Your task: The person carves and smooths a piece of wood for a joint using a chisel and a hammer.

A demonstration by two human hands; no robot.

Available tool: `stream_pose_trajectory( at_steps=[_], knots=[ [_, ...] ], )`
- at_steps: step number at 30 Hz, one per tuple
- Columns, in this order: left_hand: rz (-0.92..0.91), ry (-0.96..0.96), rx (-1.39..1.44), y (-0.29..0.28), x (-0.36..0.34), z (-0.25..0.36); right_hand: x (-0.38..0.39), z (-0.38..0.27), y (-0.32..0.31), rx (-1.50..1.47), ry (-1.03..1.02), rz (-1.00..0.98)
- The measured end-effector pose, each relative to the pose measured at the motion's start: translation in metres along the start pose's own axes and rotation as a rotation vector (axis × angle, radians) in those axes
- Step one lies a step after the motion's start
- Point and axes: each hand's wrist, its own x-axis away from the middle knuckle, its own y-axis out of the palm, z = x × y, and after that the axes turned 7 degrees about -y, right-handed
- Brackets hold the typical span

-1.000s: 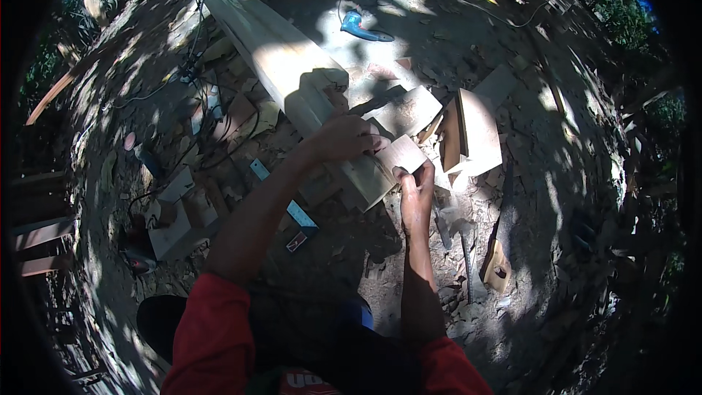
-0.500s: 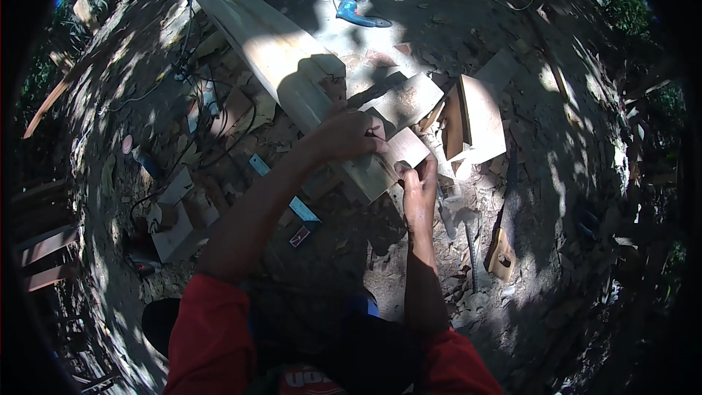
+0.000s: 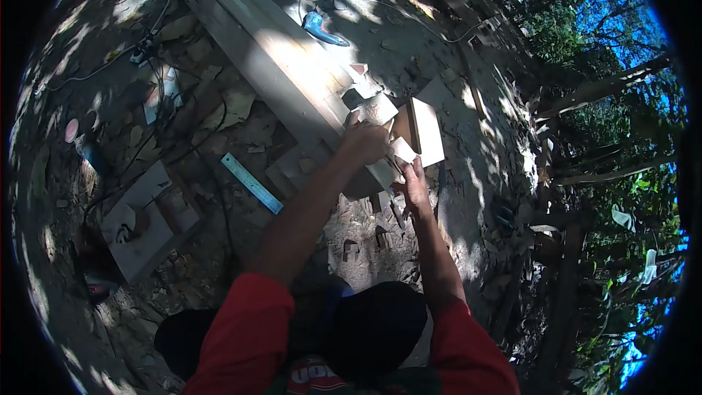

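A small pale wooden block is held over the near end of a long wooden beam. My right hand grips its lower edge, thumb and fingers closed on it. At the block's left side my left hand is closed, its fingers against the block's edge; the fingertips are partly hidden. Just beyond the hands lies another pale wood piece. An upright boxlike piece of joined boards stands right of the block.
A blue power tool lies beyond the beam. To the left are a metal ruler, a notched wooden piece and loose cables. Leaves and wood scraps litter the ground. Branches and greenery stand at the far right.
The whole view has swung to the right, so the objects sit farther left. The block has tilted between my hands, and my left hand is closer in against it.
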Motion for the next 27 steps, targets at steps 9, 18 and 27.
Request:
stream_pose_trajectory(
  at_steps=[9, 18, 27],
  knots=[
    [0.221, 0.082, 0.356, -0.025, 0.047, -0.010, 0.006, -0.035, 0.010, 0.072, 0.047, 0.031],
    [0.426, -0.159, -0.004, -0.003, 0.113, 0.050, -0.007, -0.019, 0.003, 0.069, -0.091, 0.016],
    [0.157, -0.118, -0.395, 0.002, 0.099, 0.084, 0.004, -0.023, 0.019, -0.250, -0.144, -0.016]
  ],
)
